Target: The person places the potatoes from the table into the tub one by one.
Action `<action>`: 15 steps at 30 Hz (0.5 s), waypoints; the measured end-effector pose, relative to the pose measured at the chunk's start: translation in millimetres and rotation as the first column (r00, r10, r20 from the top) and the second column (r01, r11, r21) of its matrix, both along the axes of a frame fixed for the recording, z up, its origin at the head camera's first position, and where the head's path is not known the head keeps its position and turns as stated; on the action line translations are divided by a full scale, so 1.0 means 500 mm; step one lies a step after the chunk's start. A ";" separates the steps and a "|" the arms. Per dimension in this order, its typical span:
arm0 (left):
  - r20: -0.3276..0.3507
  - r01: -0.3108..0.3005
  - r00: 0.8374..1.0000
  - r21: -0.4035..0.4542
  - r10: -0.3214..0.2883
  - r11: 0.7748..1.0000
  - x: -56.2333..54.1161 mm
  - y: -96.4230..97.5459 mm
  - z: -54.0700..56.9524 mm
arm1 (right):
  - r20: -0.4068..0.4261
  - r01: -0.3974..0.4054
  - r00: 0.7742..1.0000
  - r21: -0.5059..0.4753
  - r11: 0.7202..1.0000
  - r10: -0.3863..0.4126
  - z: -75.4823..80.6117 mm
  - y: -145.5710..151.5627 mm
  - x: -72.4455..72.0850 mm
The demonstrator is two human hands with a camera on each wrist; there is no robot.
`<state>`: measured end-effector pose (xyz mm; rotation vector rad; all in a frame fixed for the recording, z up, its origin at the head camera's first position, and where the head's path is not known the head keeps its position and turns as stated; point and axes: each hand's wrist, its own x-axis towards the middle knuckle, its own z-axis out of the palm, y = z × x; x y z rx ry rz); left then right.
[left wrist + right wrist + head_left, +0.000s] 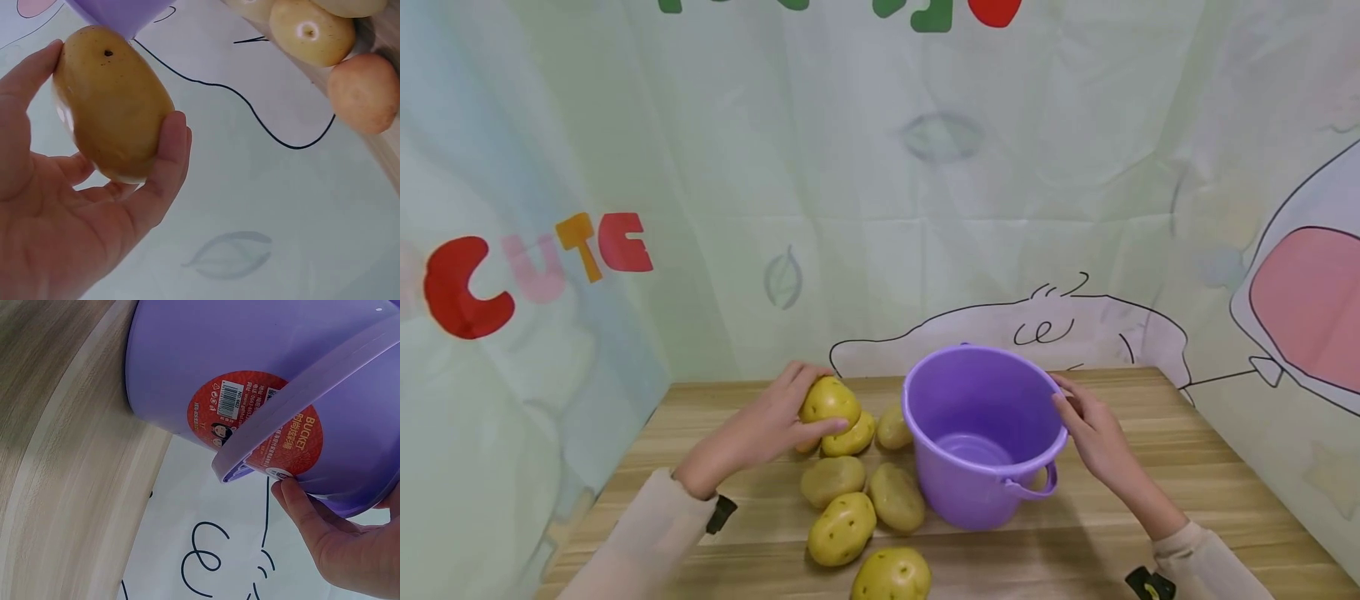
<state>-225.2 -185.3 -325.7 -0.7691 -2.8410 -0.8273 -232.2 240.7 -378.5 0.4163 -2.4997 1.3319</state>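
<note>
My left hand [763,429] grips a yellow potato [831,400], thumb on one side and fingers around the other, over the potatoes at the back left. In the left wrist view this potato [112,103] is smooth, with a dark spot near its top. A purple bucket [973,496] stands on the table to the right, its inner bottom showing. My right hand [1097,429] holds the bucket's right rim between thumb and fingers. In the right wrist view, fingertips lie near the rim beside a red label [206,412], which the bucket's handle [300,403] crosses.
Several more potatoes [842,529] lie on the wooden table [737,542] left of the bucket, one [891,575] near the front. In the left wrist view an orange-toned potato [364,94] lies near the table's edge. A printed cloth [865,192] hangs behind the table.
</note>
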 end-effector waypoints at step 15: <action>-0.029 0.042 0.999 -0.022 -0.042 0.999 -0.008 0.053 0.052 | -0.038 -0.008 0.999 0.007 1.000 0.009 0.000 -0.002 0.002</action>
